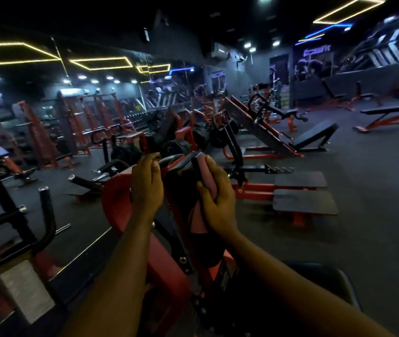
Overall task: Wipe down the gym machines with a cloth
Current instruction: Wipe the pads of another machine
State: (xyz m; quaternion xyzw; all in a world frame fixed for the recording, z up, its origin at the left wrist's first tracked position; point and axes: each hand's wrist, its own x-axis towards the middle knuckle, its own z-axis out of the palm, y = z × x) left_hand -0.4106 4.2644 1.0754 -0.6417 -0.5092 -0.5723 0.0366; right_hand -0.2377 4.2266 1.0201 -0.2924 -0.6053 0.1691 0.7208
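Both hands are apart on one red machine (115, 200). The left hand (147, 186) curls over its red frame, and the right hand (219, 203) clamps a pink cloth (204, 177) against the side of the black pad (181, 203) that stands between them.

Arms extended forward; left grip (147, 186) and right grip (219, 203) both curled.

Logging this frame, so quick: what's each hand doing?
Left hand: on the red frame, grip cannot be told.
Right hand: holding the pink cloth against the black pad.
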